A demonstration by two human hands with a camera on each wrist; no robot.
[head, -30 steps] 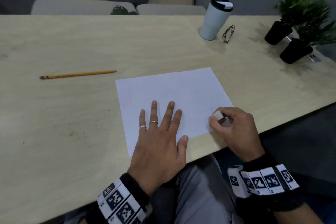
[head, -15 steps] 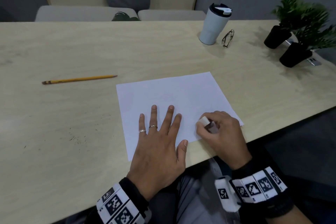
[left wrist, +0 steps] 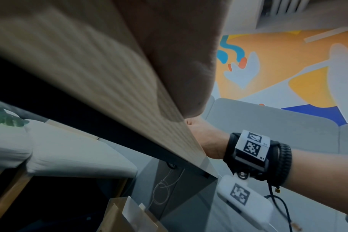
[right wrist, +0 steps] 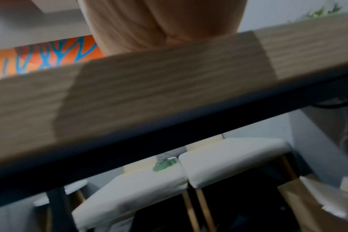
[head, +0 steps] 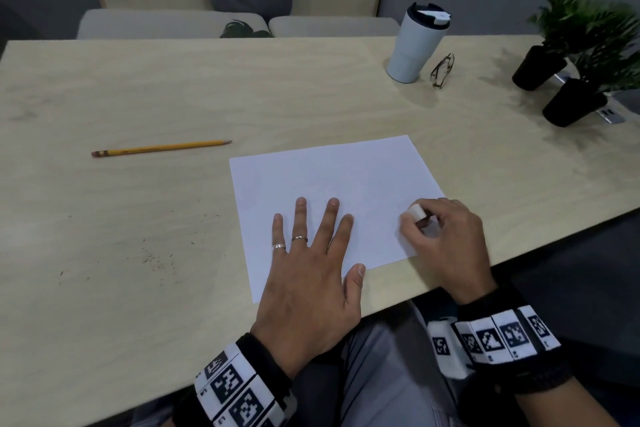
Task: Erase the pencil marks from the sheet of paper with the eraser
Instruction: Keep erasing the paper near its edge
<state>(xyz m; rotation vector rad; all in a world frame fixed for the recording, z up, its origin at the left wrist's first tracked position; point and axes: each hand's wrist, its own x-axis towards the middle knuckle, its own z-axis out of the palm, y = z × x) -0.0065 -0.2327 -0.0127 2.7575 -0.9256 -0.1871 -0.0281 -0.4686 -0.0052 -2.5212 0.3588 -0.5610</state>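
Note:
A white sheet of paper (head: 332,180) lies on the light wooden table (head: 138,97) near its front edge; I make out no clear pencil marks on it. My left hand (head: 311,253) lies flat on the sheet's near left part, fingers spread and straight. My right hand (head: 446,239) pinches a small white eraser (head: 416,212) and holds it against the sheet's right edge. Both wrist views show only the table's front edge from below: the heel of my left hand (left wrist: 181,51) and the heel of my right hand (right wrist: 163,22).
A yellow pencil (head: 161,148) lies to the left of the sheet. At the back right stand a white travel mug (head: 417,43), folded glasses (head: 442,70) and two potted plants (head: 568,80). Dark crumbs (head: 156,258) speckle the table left of my hand.
My right hand with the eraser went left across the sheet's lower right part, then back right toward the edge. My left hand stayed flat in place.

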